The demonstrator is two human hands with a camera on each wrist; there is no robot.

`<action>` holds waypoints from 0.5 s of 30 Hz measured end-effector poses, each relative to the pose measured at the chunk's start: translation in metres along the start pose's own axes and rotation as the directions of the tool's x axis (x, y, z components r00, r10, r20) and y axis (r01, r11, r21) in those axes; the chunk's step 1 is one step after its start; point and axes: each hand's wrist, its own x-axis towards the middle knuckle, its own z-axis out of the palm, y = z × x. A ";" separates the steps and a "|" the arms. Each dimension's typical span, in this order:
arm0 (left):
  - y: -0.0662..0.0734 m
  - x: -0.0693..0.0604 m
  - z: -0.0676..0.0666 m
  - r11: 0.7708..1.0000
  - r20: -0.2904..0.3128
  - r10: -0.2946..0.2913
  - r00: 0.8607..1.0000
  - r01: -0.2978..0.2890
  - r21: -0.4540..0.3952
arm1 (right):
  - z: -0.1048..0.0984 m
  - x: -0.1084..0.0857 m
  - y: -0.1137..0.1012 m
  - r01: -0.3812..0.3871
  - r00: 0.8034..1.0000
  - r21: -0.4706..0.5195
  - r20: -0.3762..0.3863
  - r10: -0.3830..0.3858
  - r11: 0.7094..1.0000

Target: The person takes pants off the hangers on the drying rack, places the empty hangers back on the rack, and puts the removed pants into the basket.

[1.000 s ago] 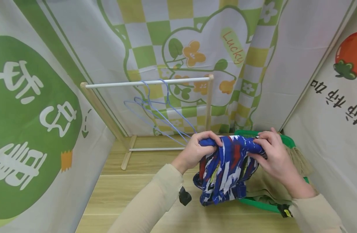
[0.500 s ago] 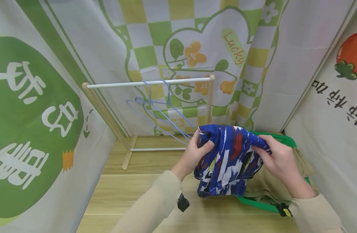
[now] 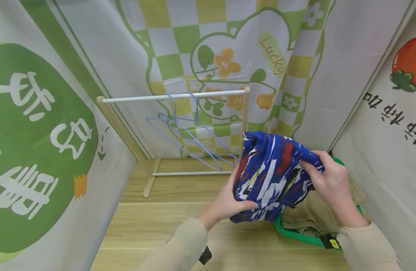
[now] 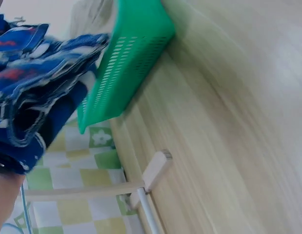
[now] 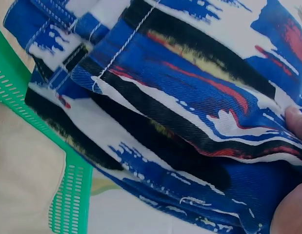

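Observation:
Both hands hold a folded blue denim garment [image 3: 272, 173] with white, red, black and yellow streaks, raised above the table. My left hand [image 3: 228, 199] holds its lower left side, thumb across the front and the other fingers mostly hidden behind. My right hand [image 3: 333, 180] pinches the upper right edge between thumb and fingers. In the left wrist view the garment's stacked layers [image 4: 43, 83] show edge-on. The right wrist view shows its stitched edges [image 5: 126, 44] up close, with part of the right thumb [image 5: 297, 122] at the right border.
Below the right hand stands a green perforated basket [image 3: 296, 236] with khaki cloth [image 3: 313, 214] in it. Behind the garment is a wooden rack [image 3: 120, 128] with a white rail [image 3: 136, 98] and blue wire hangers [image 3: 194, 139]. Printed curtains [image 3: 181, 41] enclose the wooden table [image 3: 143, 226].
The garment has risen and shifted slightly right. My left hand has let go of the top left corner and slid down to the lower left side; my right hand keeps its pinch, moving slightly right.

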 end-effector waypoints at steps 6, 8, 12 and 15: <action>0.003 -0.004 0.009 0.997 -0.058 -0.059 0.997 0.062 0.052 | 0.000 0.001 -0.003 -0.083 0.997 -0.014 0.003 0.083 0.996; 0.006 -0.004 0.011 0.998 -0.059 -0.056 0.997 0.057 0.013 | 0.000 0.001 -0.003 -0.115 0.993 -0.014 0.004 0.115 0.993; 0.012 -0.001 0.013 0.994 -0.065 -0.030 0.997 0.023 -0.108 | 0.001 0.001 -0.003 -0.143 0.990 -0.050 -0.009 0.143 0.988; 0.017 0.000 0.014 0.980 -0.078 -0.039 0.996 0.023 -0.199 | 0.003 0.000 -0.003 -0.104 0.994 -0.108 -0.023 0.102 0.989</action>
